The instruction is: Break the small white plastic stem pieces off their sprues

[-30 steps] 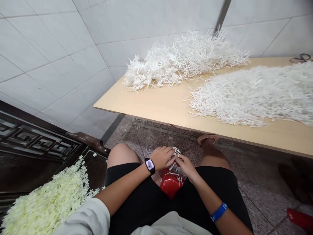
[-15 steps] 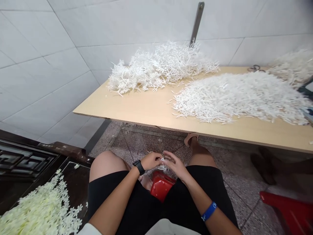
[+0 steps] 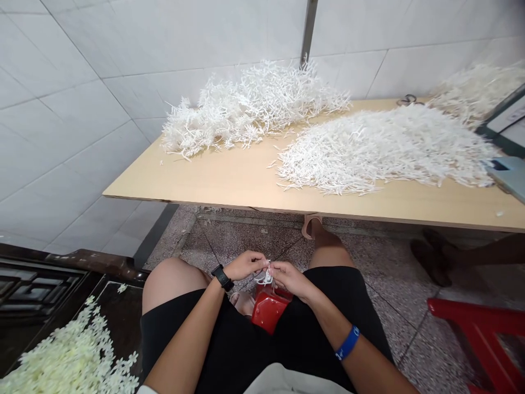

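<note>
Between my knees, my left hand (image 3: 246,265) and my right hand (image 3: 289,278) meet at the fingertips around a small bunch of white strands (image 3: 267,276). The left hand, with a black watch on its wrist, pinches the top of the bunch. Fingers of the right hand are closed on its other side, above a blue wristband. Thin white loops hang below the fingertips, over a red stool (image 3: 269,311). On the wooden table ahead lie a fluffy white heap (image 3: 254,104) and a flatter heap of white strips (image 3: 385,148).
The wooden table (image 3: 197,183) spans the view ahead against a tiled wall. Pale yellow-green flowers (image 3: 69,355) are piled on dark furniture at lower left. A red stool (image 3: 471,317) stands at lower right, near another person's feet (image 3: 435,260). Dark scissors (image 3: 410,99) lie at the back.
My right fingers, spread before, have closed in on the white bunch, and the fingertips of both hands now meet. The view has shifted right, showing more of a boxy object at the right edge.
</note>
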The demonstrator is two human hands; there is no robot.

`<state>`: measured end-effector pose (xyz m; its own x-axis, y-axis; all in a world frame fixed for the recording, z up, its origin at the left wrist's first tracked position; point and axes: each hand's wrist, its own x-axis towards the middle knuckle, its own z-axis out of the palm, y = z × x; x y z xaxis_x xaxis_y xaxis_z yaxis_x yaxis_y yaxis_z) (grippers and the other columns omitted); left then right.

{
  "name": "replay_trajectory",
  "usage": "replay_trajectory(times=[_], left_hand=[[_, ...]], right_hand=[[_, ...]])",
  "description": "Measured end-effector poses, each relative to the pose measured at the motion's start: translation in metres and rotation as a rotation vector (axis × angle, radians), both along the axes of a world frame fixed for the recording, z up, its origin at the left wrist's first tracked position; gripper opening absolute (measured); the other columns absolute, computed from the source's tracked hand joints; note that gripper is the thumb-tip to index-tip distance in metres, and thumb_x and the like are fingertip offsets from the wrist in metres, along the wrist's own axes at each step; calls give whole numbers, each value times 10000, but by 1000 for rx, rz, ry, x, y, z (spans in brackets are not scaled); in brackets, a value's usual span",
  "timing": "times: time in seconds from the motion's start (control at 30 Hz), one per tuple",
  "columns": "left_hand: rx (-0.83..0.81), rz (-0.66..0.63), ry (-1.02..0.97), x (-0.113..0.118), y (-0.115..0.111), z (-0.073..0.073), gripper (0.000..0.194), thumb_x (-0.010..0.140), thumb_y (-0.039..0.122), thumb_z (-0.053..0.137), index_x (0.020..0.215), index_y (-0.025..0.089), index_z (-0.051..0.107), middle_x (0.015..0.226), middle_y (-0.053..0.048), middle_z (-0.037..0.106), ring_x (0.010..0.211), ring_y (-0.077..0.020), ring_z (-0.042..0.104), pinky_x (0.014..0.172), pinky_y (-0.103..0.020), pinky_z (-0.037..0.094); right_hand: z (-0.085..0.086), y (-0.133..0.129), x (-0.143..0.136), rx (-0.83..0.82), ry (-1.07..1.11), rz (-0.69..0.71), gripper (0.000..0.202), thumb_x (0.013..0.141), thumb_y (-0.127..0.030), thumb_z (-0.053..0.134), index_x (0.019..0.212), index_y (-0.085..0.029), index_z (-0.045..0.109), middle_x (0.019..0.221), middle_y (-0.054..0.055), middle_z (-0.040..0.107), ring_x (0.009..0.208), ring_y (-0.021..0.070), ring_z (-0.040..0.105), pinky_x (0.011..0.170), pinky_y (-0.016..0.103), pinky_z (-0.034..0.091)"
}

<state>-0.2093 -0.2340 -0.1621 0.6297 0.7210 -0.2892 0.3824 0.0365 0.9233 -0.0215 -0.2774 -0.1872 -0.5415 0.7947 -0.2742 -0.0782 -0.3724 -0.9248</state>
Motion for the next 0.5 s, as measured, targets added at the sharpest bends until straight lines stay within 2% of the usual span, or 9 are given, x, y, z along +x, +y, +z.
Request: replay_trajectory(times=[0.13, 0.2, 0.33, 0.5], left_hand=[[9, 62, -21, 3, -2, 0, 540, 845, 616, 447, 582, 149, 514, 542, 32, 427, 537, -95, 370, 561, -233, 311], [35, 123, -16, 7, -5, -1, 534, 838, 605, 467, 554, 153, 495, 520, 39, 400, 526, -93, 346, 556, -237, 290], [100, 325, -1, 10, -3, -7, 515, 823, 580, 493, 523, 163, 465, 504, 40, 386, 530, -98, 346, 561, -243, 270], [165, 637, 9, -19, 18, -6, 539, 852, 616, 375, 528, 189, 431, 475, 44, 350, 492, -104, 300, 528, -243, 261]], right_hand=[[2, -1, -4, -5, 10, 29, 500, 775, -666, 570, 739, -169, 610, 405, -113, 250, 408, 67, 234, 514, 253, 330], [3, 2, -5, 20, -4, 14, 512, 776, -676, 559, 714, -170, 597, 419, -104, 270, 419, 73, 258, 520, 255, 332], [7, 7, -6, 118, -57, -67, 520, 775, -654, 581, 597, -170, 514, 513, -52, 410, 520, 97, 372, 548, 247, 289], [10, -6, -4, 138, -48, -64, 541, 761, -625, 621, 526, -168, 454, 508, -47, 405, 517, 88, 342, 530, 247, 253]])
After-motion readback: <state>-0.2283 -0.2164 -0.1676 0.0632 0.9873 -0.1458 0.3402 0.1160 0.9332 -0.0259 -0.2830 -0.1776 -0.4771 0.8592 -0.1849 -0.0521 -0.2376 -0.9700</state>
